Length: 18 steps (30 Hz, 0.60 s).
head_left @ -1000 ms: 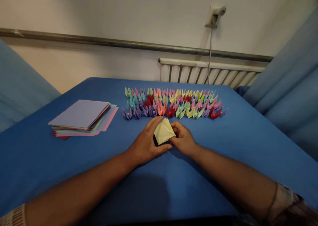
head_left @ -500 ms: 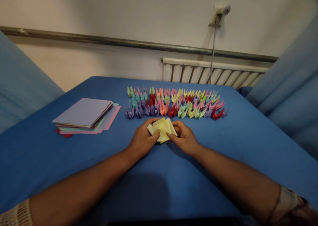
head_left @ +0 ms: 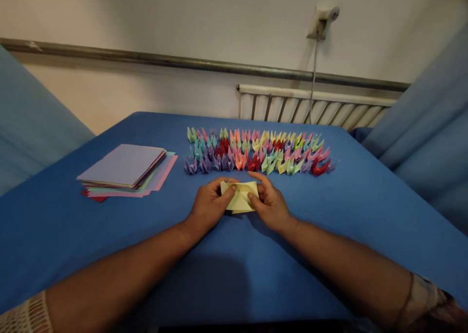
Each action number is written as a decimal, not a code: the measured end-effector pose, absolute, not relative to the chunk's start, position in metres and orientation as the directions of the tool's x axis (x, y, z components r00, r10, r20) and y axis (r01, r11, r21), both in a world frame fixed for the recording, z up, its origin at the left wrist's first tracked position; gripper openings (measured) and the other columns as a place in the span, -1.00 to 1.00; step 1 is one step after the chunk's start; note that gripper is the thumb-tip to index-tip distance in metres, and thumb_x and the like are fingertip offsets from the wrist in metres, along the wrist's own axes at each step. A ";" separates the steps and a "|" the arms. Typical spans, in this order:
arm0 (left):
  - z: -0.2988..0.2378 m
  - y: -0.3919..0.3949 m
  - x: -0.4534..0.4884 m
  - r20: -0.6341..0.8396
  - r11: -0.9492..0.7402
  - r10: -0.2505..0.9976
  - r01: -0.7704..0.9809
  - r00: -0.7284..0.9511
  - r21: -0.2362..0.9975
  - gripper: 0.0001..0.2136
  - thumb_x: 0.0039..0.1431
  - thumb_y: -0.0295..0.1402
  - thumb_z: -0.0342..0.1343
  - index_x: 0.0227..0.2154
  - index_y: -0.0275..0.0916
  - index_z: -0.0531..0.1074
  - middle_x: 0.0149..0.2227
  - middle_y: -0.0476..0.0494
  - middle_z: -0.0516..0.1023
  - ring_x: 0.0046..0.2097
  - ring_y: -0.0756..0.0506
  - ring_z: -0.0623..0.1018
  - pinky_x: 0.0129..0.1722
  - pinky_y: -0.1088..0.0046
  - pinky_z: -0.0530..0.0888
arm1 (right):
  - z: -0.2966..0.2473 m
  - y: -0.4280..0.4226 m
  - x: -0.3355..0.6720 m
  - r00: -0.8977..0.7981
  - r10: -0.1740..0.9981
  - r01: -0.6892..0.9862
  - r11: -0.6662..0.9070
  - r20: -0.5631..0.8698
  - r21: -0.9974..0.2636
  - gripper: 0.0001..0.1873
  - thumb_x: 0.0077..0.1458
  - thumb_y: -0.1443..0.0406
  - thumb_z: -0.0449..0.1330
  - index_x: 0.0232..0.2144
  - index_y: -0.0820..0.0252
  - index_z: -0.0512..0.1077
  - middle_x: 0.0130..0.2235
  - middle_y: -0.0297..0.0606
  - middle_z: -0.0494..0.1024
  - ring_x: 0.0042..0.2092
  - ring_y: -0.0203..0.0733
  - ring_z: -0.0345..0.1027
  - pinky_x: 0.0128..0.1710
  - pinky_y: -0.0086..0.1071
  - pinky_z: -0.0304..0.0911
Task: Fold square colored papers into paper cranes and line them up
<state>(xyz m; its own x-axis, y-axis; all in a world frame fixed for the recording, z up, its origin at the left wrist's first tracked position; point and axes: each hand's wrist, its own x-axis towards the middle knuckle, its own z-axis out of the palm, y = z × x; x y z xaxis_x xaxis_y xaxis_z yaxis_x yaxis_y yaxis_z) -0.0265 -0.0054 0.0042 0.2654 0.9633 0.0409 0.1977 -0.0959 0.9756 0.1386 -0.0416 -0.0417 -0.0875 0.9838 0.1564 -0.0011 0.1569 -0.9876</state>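
Observation:
A partly folded piece of yellow origami paper (head_left: 240, 201) is held between my two hands, just above the blue cloth. My left hand (head_left: 211, 202) grips its left side, thumb on the near face and fingers behind. On the right side, my right hand (head_left: 271, 202) pinches it the same way, with the index finger stretched out along the top. The paper's upper edge runs nearly straight, and creases show on its face. Its back is hidden from me. Beyond the hands stand rows of small folded paper cranes (head_left: 255, 163) in many colours.
To the left lies a stack of coloured square paper (head_left: 122, 165), lavender on top. Blue cloth (head_left: 310, 206) covers the table. Behind it are a metal rail (head_left: 146, 57), a white radiator (head_left: 292, 93) and a plugged-in cord (head_left: 313, 74). Blue curtains (head_left: 435, 99) hang at both sides.
The yellow paper has gone from a spread shape with raised points to a flatter, nearly rectangular one. My right index finger has lifted and straightened; both hands stay in place.

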 end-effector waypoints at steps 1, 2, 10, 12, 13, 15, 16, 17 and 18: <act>0.006 -0.005 -0.026 0.035 -0.083 0.967 0.182 0.252 0.980 -0.75 0.06 -0.22 0.19 -0.27 -0.28 0.54 -0.39 -0.08 0.57 -0.40 -0.08 0.53 -0.41 0.44 0.44 | -0.041 -0.042 0.138 -0.068 0.979 0.028 0.196 0.193 -0.980 -0.51 0.19 0.26 0.10 0.16 -0.05 0.17 -0.32 -0.35 0.47 -0.36 -0.24 0.35 -0.37 -0.37 0.27; 0.007 -0.005 -0.026 0.029 -0.071 0.971 0.171 0.237 0.983 -0.75 0.04 -0.23 0.20 -0.28 -0.29 0.55 -0.38 -0.08 0.58 -0.39 -0.08 0.53 -0.40 0.43 0.45 | -0.039 -0.043 0.138 -0.048 0.970 0.068 0.240 0.237 -0.969 -0.57 0.19 0.26 0.10 0.11 -0.03 0.24 -0.30 -0.34 0.48 -0.34 -0.23 0.37 -0.35 -0.36 0.28; 0.010 -0.005 -0.027 -0.050 0.033 0.975 0.085 0.218 0.996 -0.72 -0.02 -0.23 0.27 -0.28 -0.31 0.57 -0.39 -0.11 0.59 -0.43 -0.06 0.53 -0.46 0.48 0.42 | -0.016 -0.053 0.144 -0.161 0.885 0.272 0.465 0.436 -0.843 -0.71 0.23 0.23 0.10 -0.01 0.03 0.42 -0.18 -0.26 0.52 -0.20 -0.19 0.38 -0.20 -0.30 0.28; 0.010 -0.006 -0.026 -0.083 0.078 0.964 0.030 0.253 0.996 -0.69 -0.02 -0.22 0.27 -0.25 -0.31 0.55 -0.41 -0.10 0.59 -0.44 -0.06 0.53 -0.45 0.47 0.43 | -0.015 -0.052 0.145 -0.168 0.881 0.271 0.472 0.442 -0.839 -0.74 0.25 0.22 0.07 -0.07 0.05 0.46 -0.23 -0.27 0.51 -0.23 -0.21 0.38 -0.21 -0.30 0.27; 0.011 -0.007 -0.026 -0.097 0.097 0.959 0.013 0.266 0.995 -0.68 -0.02 -0.22 0.27 -0.23 -0.31 0.55 -0.41 -0.10 0.59 -0.43 -0.06 0.53 -0.45 0.47 0.43 | -0.016 -0.052 0.145 -0.162 0.882 0.272 0.470 0.442 -0.840 -0.76 0.26 0.23 0.06 -0.11 0.06 0.48 -0.26 -0.27 0.51 -0.25 -0.21 0.37 -0.21 -0.31 0.27; 0.012 -0.009 -0.025 -0.112 0.119 0.953 -0.008 0.281 0.993 -0.67 -0.01 -0.21 0.26 -0.22 -0.32 0.54 -0.41 -0.10 0.59 -0.43 -0.05 0.53 -0.44 0.48 0.43 | -0.019 -0.050 0.144 -0.136 0.896 0.240 0.444 0.424 -0.863 -0.78 0.25 0.23 0.08 -0.15 0.07 0.49 -0.29 -0.28 0.51 -0.26 -0.23 0.38 -0.23 -0.32 0.28; 0.012 -0.009 -0.025 -0.117 0.126 0.950 -0.015 0.290 0.992 -0.66 -0.01 -0.19 0.25 -0.22 -0.33 0.54 -0.41 -0.11 0.59 -0.43 -0.05 0.53 -0.44 0.48 0.43 | -0.022 -0.050 0.143 -0.125 0.909 0.200 0.416 0.398 -0.887 -0.79 0.23 0.23 0.10 -0.14 0.08 0.48 -0.28 -0.28 0.51 -0.27 -0.23 0.38 -0.24 -0.32 0.29; 0.012 -0.010 -0.025 -0.120 0.132 0.946 -0.021 0.300 0.991 -0.65 0.00 -0.17 0.25 -0.22 -0.33 0.53 -0.40 -0.11 0.59 -0.44 -0.05 0.52 -0.45 0.48 0.43 | -0.024 -0.049 0.141 -0.113 0.923 0.151 0.381 0.367 -0.912 -0.80 0.21 0.23 0.13 -0.13 0.09 0.45 -0.27 -0.28 0.51 -0.27 -0.24 0.39 -0.26 -0.33 0.30; 0.012 -0.011 -0.025 -0.124 0.139 0.942 -0.025 0.313 0.990 -0.64 0.00 -0.15 0.24 -0.22 -0.33 0.53 -0.40 -0.11 0.59 -0.44 -0.05 0.52 -0.45 0.48 0.43 | -0.026 -0.048 0.140 -0.099 0.938 0.099 0.342 0.333 -0.934 -0.79 0.18 0.23 0.16 -0.12 0.10 0.42 -0.27 -0.29 0.51 -0.28 -0.25 0.40 -0.28 -0.35 0.31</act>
<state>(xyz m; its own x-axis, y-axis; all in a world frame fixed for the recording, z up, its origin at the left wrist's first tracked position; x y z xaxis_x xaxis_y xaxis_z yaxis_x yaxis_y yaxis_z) -0.0246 -0.0105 0.0123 0.3133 0.9415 -0.1241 -0.0255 0.1389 0.9900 0.1400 -0.0482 -0.0264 -0.0994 0.9377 0.3330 0.0987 0.3423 -0.9344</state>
